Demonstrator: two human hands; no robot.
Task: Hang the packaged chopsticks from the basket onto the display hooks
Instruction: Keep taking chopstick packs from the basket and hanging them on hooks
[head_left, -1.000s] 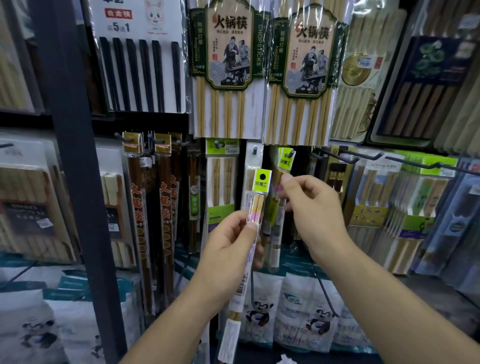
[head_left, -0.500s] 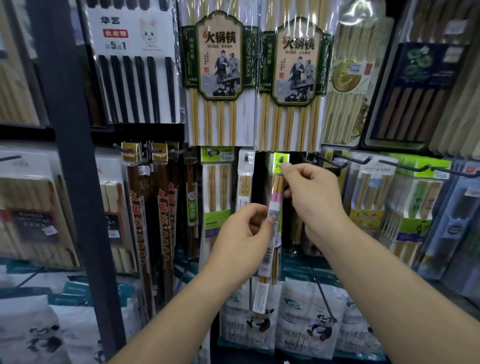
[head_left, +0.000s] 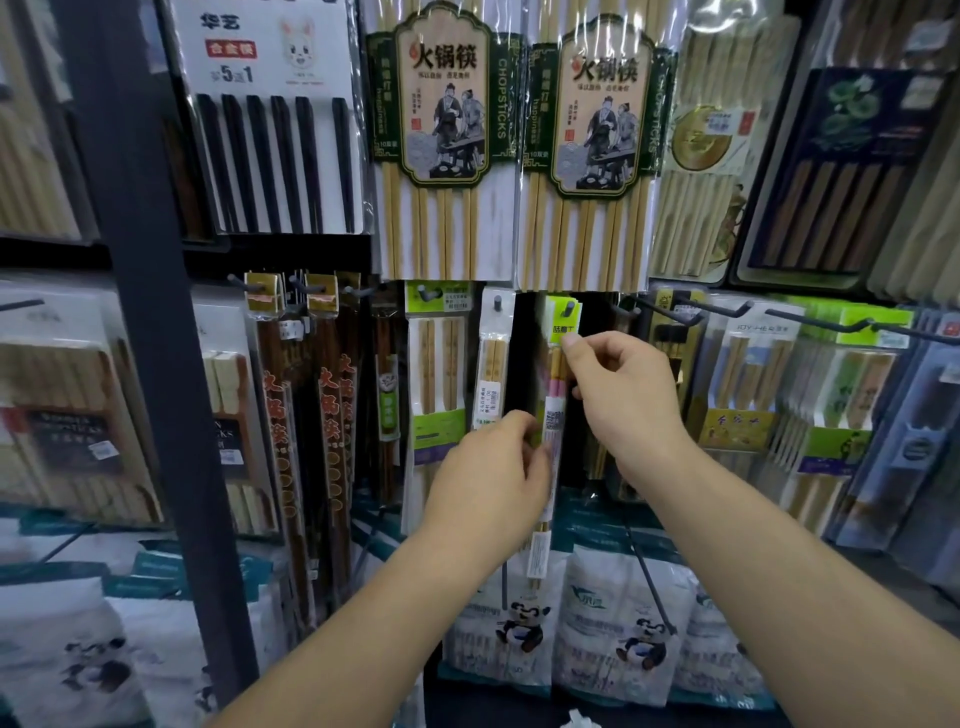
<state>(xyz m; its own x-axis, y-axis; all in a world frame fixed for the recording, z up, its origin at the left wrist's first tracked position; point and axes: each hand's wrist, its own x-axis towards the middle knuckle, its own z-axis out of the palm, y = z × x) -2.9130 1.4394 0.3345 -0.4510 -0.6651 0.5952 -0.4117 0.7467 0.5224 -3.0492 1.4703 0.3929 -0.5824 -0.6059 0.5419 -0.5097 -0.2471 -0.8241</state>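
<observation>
Packaged chopsticks (head_left: 552, 422), pink-banded pair in clear sleeve, green header up at display hook (head_left: 570, 310); my left hand (head_left: 488, 478) pinches it well below the hook, right hand (head_left: 621, 395) pinches just under.

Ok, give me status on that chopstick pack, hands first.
Left hand gripping chopstick pack mid-length, right hand pinching it just under the green header. Header up at the hook, seating unclear. Big packs overhang from above.
</observation>
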